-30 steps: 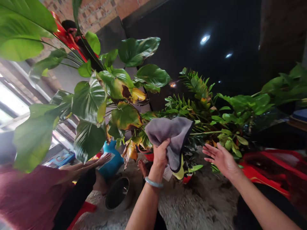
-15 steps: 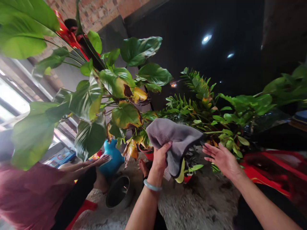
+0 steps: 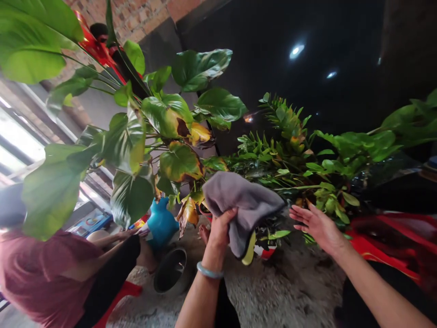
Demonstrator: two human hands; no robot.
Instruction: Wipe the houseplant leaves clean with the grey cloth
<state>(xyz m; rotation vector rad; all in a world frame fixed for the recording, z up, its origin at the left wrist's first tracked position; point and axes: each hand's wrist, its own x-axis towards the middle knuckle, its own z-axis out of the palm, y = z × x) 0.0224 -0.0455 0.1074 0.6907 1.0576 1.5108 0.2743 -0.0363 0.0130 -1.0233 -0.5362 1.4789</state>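
A grey cloth (image 3: 244, 196) with a dark edge and a yellow underside hangs from my left hand (image 3: 220, 232), whose thumb presses on top of it. A pale bangle circles that wrist. To the right of the cloth, my right hand (image 3: 317, 228) is open, fingers stretched out, holding nothing. Its fingertips are apart from the cloth, close to the low green plants (image 3: 327, 191). Left of the cloth stands a large leafy plant (image 3: 180, 161), with several leaves yellowed and browned at the edges. The cloth partly hides its pot.
At the left a person in a pink shirt (image 3: 41, 273) sits on a red stool (image 3: 119, 298), near a blue vase-like container (image 3: 162, 223). A dark bucket (image 3: 170, 271) stands on the rough floor (image 3: 273, 291). A red chair-like object (image 3: 385, 241) is at the right, a black glossy panel (image 3: 273, 59) behind.
My left hand and the cloth have shifted slightly left and down. My right hand stays open in nearly the same place. The seated person's hand has drawn back from the blue container.
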